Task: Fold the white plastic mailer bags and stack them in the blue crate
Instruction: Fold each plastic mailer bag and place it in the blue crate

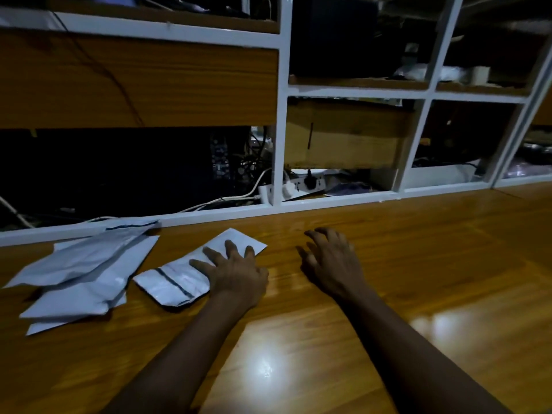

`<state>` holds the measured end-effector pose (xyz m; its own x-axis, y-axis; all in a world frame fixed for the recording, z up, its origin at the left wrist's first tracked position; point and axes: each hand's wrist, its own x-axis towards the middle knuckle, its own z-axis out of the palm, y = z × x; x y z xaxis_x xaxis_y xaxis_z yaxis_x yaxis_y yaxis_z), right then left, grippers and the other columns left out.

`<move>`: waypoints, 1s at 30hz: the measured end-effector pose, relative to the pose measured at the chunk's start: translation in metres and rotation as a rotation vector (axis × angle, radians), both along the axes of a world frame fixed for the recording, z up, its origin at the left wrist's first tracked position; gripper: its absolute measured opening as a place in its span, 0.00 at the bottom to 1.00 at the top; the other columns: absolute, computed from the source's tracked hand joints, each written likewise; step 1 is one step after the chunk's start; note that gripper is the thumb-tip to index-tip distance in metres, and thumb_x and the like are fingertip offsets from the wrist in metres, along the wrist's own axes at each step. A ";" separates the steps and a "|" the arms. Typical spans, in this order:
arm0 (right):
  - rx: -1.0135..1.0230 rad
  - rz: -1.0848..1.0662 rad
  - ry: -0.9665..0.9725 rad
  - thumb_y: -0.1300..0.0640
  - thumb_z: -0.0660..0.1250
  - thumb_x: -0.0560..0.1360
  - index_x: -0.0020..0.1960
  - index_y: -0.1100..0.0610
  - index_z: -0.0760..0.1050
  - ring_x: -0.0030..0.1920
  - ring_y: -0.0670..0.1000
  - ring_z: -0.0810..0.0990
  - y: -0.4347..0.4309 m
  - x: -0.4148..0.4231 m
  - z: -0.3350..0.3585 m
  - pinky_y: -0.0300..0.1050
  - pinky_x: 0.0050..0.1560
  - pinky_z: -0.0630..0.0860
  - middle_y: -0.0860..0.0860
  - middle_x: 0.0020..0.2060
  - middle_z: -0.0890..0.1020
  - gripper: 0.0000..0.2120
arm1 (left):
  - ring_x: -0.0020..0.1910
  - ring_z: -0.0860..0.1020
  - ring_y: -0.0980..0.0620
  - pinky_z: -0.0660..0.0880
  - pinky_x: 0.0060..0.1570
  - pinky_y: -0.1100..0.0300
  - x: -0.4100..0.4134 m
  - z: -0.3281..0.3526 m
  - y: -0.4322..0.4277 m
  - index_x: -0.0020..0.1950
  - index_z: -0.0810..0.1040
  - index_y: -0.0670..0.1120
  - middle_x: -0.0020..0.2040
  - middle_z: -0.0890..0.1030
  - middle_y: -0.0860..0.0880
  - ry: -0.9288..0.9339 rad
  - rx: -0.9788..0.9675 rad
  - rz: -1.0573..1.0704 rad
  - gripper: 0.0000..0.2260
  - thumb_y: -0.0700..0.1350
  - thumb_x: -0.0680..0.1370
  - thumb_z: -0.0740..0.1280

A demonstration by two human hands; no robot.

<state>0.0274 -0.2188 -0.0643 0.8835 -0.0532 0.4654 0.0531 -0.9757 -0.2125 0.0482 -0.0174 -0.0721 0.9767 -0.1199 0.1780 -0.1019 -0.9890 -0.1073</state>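
Observation:
A folded white mailer bag [179, 279] with a dark stripe lies on the wooden table [388, 294]. My left hand [236, 270] presses flat on its right half, fingers spread. To the right, my right hand [331, 261] hovers just over bare wood, fingers loosely spread and holding nothing. A loose pile of white mailer bags [80, 276] lies at the left of the table. No blue crate is in view.
A white-framed shelf unit [280, 115] runs along the back of the table, holding a cardboard box [346, 135], a white power strip [298, 185] and cables. The room is dim, with a light reflection on the wood near me.

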 end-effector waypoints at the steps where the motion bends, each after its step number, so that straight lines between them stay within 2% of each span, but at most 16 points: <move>1: 0.017 -0.001 0.002 0.42 0.59 0.81 0.73 0.47 0.68 0.67 0.55 0.68 -0.001 0.000 0.000 0.55 0.63 0.67 0.51 0.70 0.71 0.22 | 0.67 0.66 0.25 0.60 0.60 0.24 0.000 -0.001 0.000 0.73 0.69 0.49 0.73 0.66 0.34 -0.015 -0.008 -0.050 0.25 0.58 0.79 0.53; 3: 0.041 0.002 -0.005 0.44 0.60 0.80 0.72 0.47 0.68 0.67 0.55 0.68 -0.002 -0.001 0.001 0.55 0.63 0.67 0.51 0.69 0.71 0.21 | 0.53 0.77 0.34 0.74 0.50 0.38 -0.002 0.001 0.000 0.59 0.81 0.45 0.59 0.78 0.35 -0.047 -0.022 -0.192 0.22 0.54 0.75 0.55; 4: 0.044 0.009 -0.013 0.44 0.60 0.80 0.72 0.48 0.68 0.67 0.55 0.68 -0.002 -0.003 0.002 0.55 0.63 0.67 0.52 0.69 0.71 0.21 | 0.51 0.78 0.36 0.76 0.48 0.44 0.000 0.002 -0.001 0.58 0.82 0.44 0.58 0.79 0.37 -0.069 -0.053 -0.278 0.22 0.52 0.76 0.54; 5: 0.049 0.023 -0.019 0.45 0.59 0.81 0.72 0.49 0.69 0.67 0.55 0.68 -0.003 -0.004 0.002 0.55 0.62 0.66 0.52 0.68 0.72 0.21 | 0.56 0.77 0.38 0.75 0.52 0.47 0.001 0.003 -0.003 0.61 0.80 0.44 0.62 0.78 0.38 -0.087 -0.122 -0.352 0.20 0.50 0.78 0.55; 7: 0.055 0.057 -0.038 0.44 0.58 0.81 0.71 0.51 0.69 0.66 0.56 0.69 -0.005 -0.008 0.000 0.54 0.60 0.67 0.53 0.67 0.72 0.21 | 0.69 0.69 0.42 0.69 0.66 0.49 0.002 0.005 -0.007 0.70 0.74 0.46 0.73 0.70 0.41 -0.109 -0.241 -0.464 0.18 0.45 0.81 0.58; 9: 0.011 0.091 -0.021 0.44 0.59 0.80 0.71 0.53 0.69 0.65 0.57 0.70 -0.007 -0.011 -0.004 0.54 0.59 0.69 0.54 0.68 0.71 0.23 | 0.75 0.60 0.42 0.58 0.74 0.46 0.000 0.005 -0.009 0.76 0.67 0.51 0.78 0.62 0.44 -0.109 -0.216 -0.403 0.21 0.47 0.82 0.58; 11: -0.066 0.127 0.025 0.43 0.58 0.79 0.73 0.53 0.66 0.67 0.58 0.69 -0.007 -0.013 -0.008 0.57 0.61 0.70 0.56 0.71 0.69 0.26 | 0.77 0.53 0.35 0.48 0.73 0.36 -0.005 0.003 -0.009 0.79 0.57 0.56 0.80 0.55 0.45 -0.068 -0.117 -0.238 0.25 0.55 0.82 0.55; 13: -0.042 0.140 0.057 0.43 0.54 0.79 0.74 0.53 0.64 0.69 0.58 0.67 -0.001 -0.017 -0.005 0.57 0.65 0.67 0.57 0.73 0.67 0.27 | 0.77 0.49 0.32 0.49 0.71 0.31 -0.006 0.001 -0.007 0.80 0.51 0.58 0.81 0.52 0.44 0.024 -0.139 -0.166 0.27 0.60 0.82 0.52; 14: -0.034 0.142 0.061 0.43 0.53 0.79 0.74 0.54 0.64 0.70 0.59 0.67 0.002 -0.020 -0.004 0.58 0.65 0.66 0.58 0.74 0.66 0.27 | 0.77 0.50 0.33 0.52 0.71 0.33 -0.006 0.001 -0.006 0.80 0.50 0.58 0.80 0.52 0.44 0.053 -0.156 -0.178 0.27 0.61 0.82 0.52; 18: -0.100 0.175 0.074 0.44 0.50 0.79 0.72 0.59 0.68 0.66 0.64 0.71 0.017 -0.022 -0.003 0.62 0.60 0.70 0.63 0.71 0.70 0.27 | 0.75 0.59 0.43 0.63 0.70 0.49 -0.010 0.005 -0.009 0.79 0.56 0.54 0.78 0.59 0.45 0.002 -0.216 -0.301 0.25 0.58 0.83 0.52; 20: -0.112 0.182 0.115 0.44 0.48 0.80 0.72 0.60 0.68 0.67 0.66 0.70 0.022 -0.021 -0.006 0.65 0.61 0.70 0.64 0.71 0.70 0.29 | 0.73 0.61 0.46 0.63 0.69 0.52 -0.012 0.009 -0.013 0.78 0.59 0.52 0.77 0.62 0.48 0.010 -0.261 -0.367 0.23 0.55 0.84 0.52; 22: -0.153 0.152 0.166 0.40 0.40 0.78 0.76 0.58 0.63 0.72 0.64 0.65 0.023 -0.021 -0.006 0.65 0.67 0.64 0.62 0.74 0.66 0.35 | 0.73 0.62 0.48 0.63 0.69 0.52 -0.013 0.010 -0.014 0.78 0.61 0.52 0.77 0.64 0.50 -0.006 -0.231 -0.424 0.22 0.54 0.84 0.52; 24: -0.187 0.118 0.222 0.37 0.33 0.74 0.78 0.54 0.58 0.76 0.61 0.60 0.020 -0.021 -0.008 0.63 0.71 0.58 0.58 0.77 0.62 0.40 | 0.74 0.61 0.47 0.61 0.69 0.52 -0.008 0.006 -0.009 0.79 0.59 0.53 0.77 0.63 0.50 -0.016 -0.178 -0.466 0.22 0.55 0.84 0.51; 26: -0.190 0.092 0.257 0.36 0.31 0.72 0.79 0.52 0.56 0.76 0.60 0.58 0.016 -0.020 -0.008 0.63 0.71 0.57 0.57 0.77 0.61 0.42 | 0.78 0.56 0.45 0.56 0.73 0.49 -0.003 0.003 -0.003 0.80 0.52 0.56 0.80 0.58 0.49 0.034 -0.125 -0.467 0.24 0.57 0.84 0.46; 28: -0.221 0.042 0.278 0.36 0.30 0.71 0.79 0.51 0.55 0.75 0.62 0.59 0.010 -0.017 -0.009 0.64 0.70 0.59 0.57 0.77 0.61 0.42 | 0.79 0.51 0.45 0.52 0.75 0.43 0.002 0.001 0.002 0.80 0.46 0.58 0.81 0.52 0.49 0.119 -0.107 -0.425 0.24 0.58 0.84 0.44; 30: -0.260 -0.026 0.304 0.36 0.31 0.71 0.78 0.50 0.55 0.72 0.64 0.63 0.005 -0.016 -0.011 0.64 0.67 0.64 0.56 0.76 0.63 0.41 | 0.79 0.52 0.45 0.53 0.74 0.41 0.006 0.001 0.006 0.81 0.48 0.58 0.81 0.53 0.49 0.143 -0.134 -0.394 0.24 0.57 0.84 0.45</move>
<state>0.0112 -0.2140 -0.0751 0.9830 0.0072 0.1834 0.0000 -0.9992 0.0392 0.0543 -0.0116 -0.0708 0.8772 -0.4728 0.0839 -0.4782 -0.8761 0.0620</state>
